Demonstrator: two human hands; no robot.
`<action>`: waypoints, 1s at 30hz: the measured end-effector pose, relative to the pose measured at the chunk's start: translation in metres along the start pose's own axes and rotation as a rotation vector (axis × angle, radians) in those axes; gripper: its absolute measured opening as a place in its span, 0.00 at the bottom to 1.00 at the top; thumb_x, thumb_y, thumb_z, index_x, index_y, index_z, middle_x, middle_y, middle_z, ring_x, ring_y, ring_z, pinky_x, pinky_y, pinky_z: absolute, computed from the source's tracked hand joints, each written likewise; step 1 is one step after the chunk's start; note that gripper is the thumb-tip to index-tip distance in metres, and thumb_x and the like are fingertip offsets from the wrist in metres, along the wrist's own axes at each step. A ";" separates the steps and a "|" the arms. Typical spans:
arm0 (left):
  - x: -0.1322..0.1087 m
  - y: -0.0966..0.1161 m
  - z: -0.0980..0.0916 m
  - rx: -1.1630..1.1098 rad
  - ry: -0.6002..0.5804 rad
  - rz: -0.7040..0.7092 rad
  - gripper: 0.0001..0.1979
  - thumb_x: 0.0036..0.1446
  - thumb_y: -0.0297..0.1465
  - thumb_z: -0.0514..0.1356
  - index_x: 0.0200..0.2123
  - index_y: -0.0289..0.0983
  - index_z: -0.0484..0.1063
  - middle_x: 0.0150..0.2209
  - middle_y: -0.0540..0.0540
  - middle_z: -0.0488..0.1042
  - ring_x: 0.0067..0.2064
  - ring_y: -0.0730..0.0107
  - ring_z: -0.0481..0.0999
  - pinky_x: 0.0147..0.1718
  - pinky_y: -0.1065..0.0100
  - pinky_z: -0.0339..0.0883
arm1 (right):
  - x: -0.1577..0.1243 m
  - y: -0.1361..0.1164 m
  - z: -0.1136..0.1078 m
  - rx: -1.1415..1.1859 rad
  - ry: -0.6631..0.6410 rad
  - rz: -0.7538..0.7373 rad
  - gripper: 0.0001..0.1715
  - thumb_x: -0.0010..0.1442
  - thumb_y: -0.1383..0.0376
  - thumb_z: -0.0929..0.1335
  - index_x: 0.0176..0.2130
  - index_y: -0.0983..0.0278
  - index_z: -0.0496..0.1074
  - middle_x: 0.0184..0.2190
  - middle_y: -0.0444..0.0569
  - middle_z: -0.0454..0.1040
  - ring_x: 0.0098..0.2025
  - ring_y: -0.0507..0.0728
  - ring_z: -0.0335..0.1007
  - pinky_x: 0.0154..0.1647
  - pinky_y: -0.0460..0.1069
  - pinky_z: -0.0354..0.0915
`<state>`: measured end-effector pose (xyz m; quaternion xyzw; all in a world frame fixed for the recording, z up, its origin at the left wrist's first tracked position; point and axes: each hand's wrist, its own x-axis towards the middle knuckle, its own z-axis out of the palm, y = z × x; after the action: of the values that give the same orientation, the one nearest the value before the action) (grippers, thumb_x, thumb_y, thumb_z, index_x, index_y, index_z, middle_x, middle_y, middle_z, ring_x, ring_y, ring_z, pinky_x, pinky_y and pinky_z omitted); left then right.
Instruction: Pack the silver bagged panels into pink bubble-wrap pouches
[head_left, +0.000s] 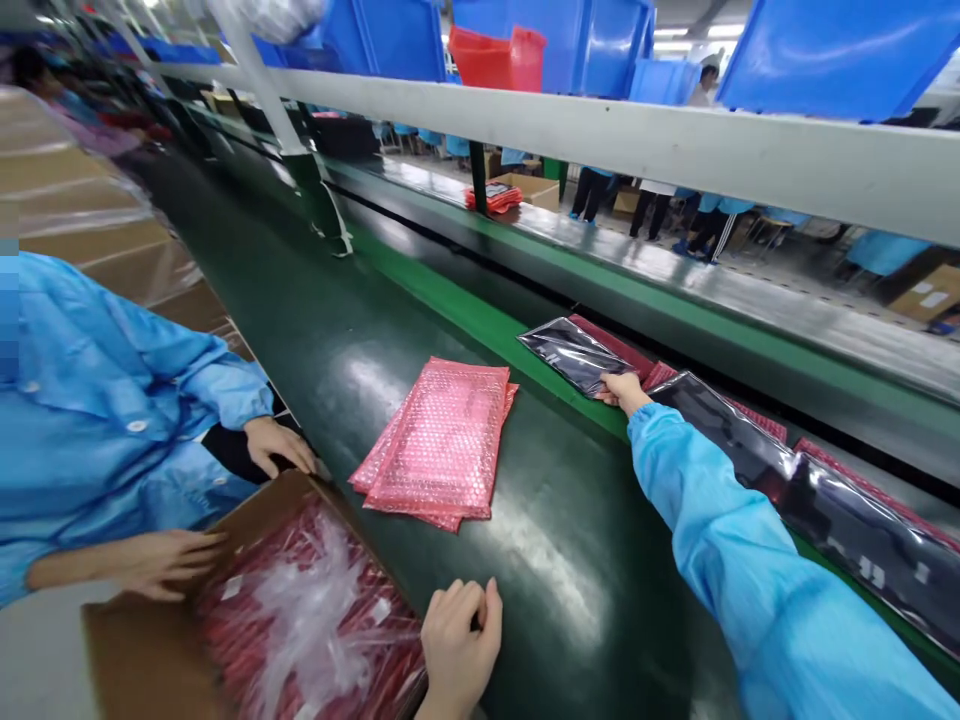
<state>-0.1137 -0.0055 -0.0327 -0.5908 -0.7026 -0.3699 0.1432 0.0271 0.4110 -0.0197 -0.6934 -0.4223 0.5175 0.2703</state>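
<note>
My right hand (622, 390) reaches across the green conveyor belt (315, 330) and grips the near end of a glossy black bag (571, 353) lying on a red padded sleeve (622, 348). My left hand (459, 640) rests loosely curled at the belt's near edge, beside a cardboard box (142, 655) filled with red items under clear plastic; nothing shows in its fingers. A stack of pink bubble-wrap bags (442, 440) lies on the belt between my hands.
A row of further black bags (840, 500) on red sleeves runs along the belt's far strip to the right. A co-worker in a blue coat (97, 400) at the left has both hands on the box's edge. Blue bins (570, 40) sit on the overhead rail.
</note>
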 end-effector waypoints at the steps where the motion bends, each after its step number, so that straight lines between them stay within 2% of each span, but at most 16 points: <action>1: -0.001 -0.001 0.002 -0.003 0.004 -0.010 0.23 0.66 0.26 0.55 0.19 0.39 0.52 0.16 0.55 0.56 0.20 0.75 0.59 0.26 0.67 0.53 | -0.007 -0.002 0.005 0.039 -0.035 0.002 0.16 0.68 0.59 0.70 0.51 0.67 0.72 0.45 0.51 0.75 0.39 0.55 0.75 0.38 0.52 0.75; 4: -0.003 -0.002 0.005 -0.046 -0.019 -0.095 0.23 0.66 0.29 0.54 0.18 0.39 0.53 0.16 0.54 0.58 0.19 0.74 0.59 0.26 0.65 0.52 | -0.041 -0.006 0.012 0.167 -0.147 -0.027 0.14 0.68 0.60 0.69 0.48 0.67 0.73 0.42 0.49 0.76 0.36 0.53 0.75 0.35 0.50 0.74; 6: 0.001 0.000 0.004 -0.148 -0.079 -0.238 0.23 0.65 0.33 0.55 0.17 0.39 0.55 0.16 0.53 0.60 0.20 0.72 0.61 0.27 0.65 0.53 | -0.075 -0.001 0.007 0.251 -0.214 -0.070 0.11 0.69 0.61 0.69 0.43 0.68 0.74 0.36 0.47 0.77 0.31 0.51 0.74 0.31 0.47 0.73; 8: 0.011 0.007 0.003 -0.387 -0.192 -0.435 0.21 0.64 0.39 0.56 0.18 0.40 0.60 0.17 0.51 0.64 0.22 0.70 0.65 0.27 0.66 0.57 | -0.115 0.015 -0.006 0.324 -0.274 -0.107 0.12 0.69 0.63 0.68 0.36 0.69 0.74 0.29 0.46 0.76 0.26 0.50 0.73 0.28 0.44 0.71; 11: 0.033 0.029 0.011 -0.991 -0.422 -0.783 0.18 0.60 0.47 0.59 0.26 0.40 0.70 0.23 0.47 0.74 0.26 0.66 0.74 0.28 0.67 0.64 | -0.184 0.060 -0.035 0.396 -0.344 -0.124 0.19 0.68 0.60 0.69 0.28 0.68 0.75 0.21 0.50 0.76 0.21 0.50 0.72 0.24 0.43 0.70; 13: 0.045 0.050 0.026 -1.383 -0.535 -1.044 0.19 0.58 0.48 0.60 0.32 0.38 0.73 0.29 0.43 0.78 0.30 0.62 0.78 0.30 0.65 0.69 | -0.231 0.100 -0.055 0.415 -0.373 -0.102 0.23 0.66 0.55 0.70 0.27 0.69 0.76 0.20 0.54 0.77 0.19 0.52 0.72 0.21 0.44 0.69; 14: 0.047 0.062 0.035 -1.516 -0.555 -1.173 0.19 0.58 0.48 0.60 0.33 0.37 0.74 0.30 0.42 0.79 0.32 0.60 0.80 0.31 0.64 0.71 | -0.254 0.121 -0.064 0.419 -0.387 -0.087 0.25 0.64 0.51 0.70 0.27 0.69 0.77 0.20 0.56 0.77 0.19 0.53 0.72 0.20 0.45 0.69; 16: 0.045 0.083 0.052 -1.639 -0.538 -1.361 0.17 0.55 0.46 0.61 0.33 0.36 0.74 0.31 0.41 0.80 0.33 0.58 0.81 0.33 0.61 0.73 | -0.294 0.161 -0.078 0.411 -0.425 -0.065 0.32 0.62 0.44 0.70 0.26 0.70 0.78 0.22 0.60 0.79 0.19 0.55 0.74 0.19 0.46 0.68; 18: 0.033 0.098 0.065 -1.623 -0.501 -1.395 0.16 0.50 0.43 0.64 0.32 0.35 0.75 0.29 0.42 0.80 0.33 0.57 0.81 0.33 0.61 0.74 | -0.324 0.193 -0.088 0.365 -0.460 -0.037 0.38 0.59 0.38 0.68 0.25 0.70 0.77 0.23 0.63 0.79 0.20 0.57 0.75 0.20 0.47 0.69; 21: 0.016 0.103 0.074 -1.555 -0.486 -1.289 0.15 0.44 0.39 0.69 0.32 0.35 0.76 0.28 0.45 0.79 0.33 0.60 0.80 0.33 0.64 0.73 | -0.345 0.219 -0.105 0.260 -0.399 0.009 0.40 0.56 0.34 0.67 0.25 0.68 0.76 0.21 0.59 0.78 0.19 0.57 0.75 0.20 0.48 0.67; 25: 0.020 0.083 0.074 -1.459 -0.428 -1.161 0.13 0.45 0.40 0.69 0.29 0.37 0.74 0.26 0.49 0.77 0.29 0.68 0.77 0.33 0.68 0.70 | -0.353 0.221 -0.151 0.278 -0.057 -0.034 0.34 0.48 0.36 0.72 0.23 0.64 0.74 0.15 0.50 0.73 0.18 0.58 0.72 0.19 0.49 0.67; 28: 0.036 0.066 0.072 -1.387 -0.411 -1.093 0.12 0.45 0.38 0.69 0.28 0.36 0.73 0.27 0.51 0.77 0.27 0.73 0.73 0.32 0.70 0.69 | -0.365 0.227 -0.198 0.455 0.237 -0.082 0.28 0.43 0.42 0.77 0.24 0.63 0.74 0.19 0.49 0.75 0.23 0.61 0.74 0.23 0.52 0.70; 30: 0.045 0.056 0.070 -1.332 -0.414 -1.059 0.12 0.45 0.37 0.69 0.27 0.36 0.72 0.27 0.51 0.76 0.26 0.74 0.71 0.30 0.70 0.68 | -0.377 0.242 -0.226 0.566 0.403 -0.077 0.23 0.42 0.48 0.79 0.27 0.62 0.75 0.23 0.49 0.77 0.27 0.61 0.76 0.27 0.53 0.73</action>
<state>-0.0561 0.0770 -0.0326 -0.2029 -0.5344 -0.6066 -0.5525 0.2740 -0.0215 0.0404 -0.6628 -0.2261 0.4559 0.5492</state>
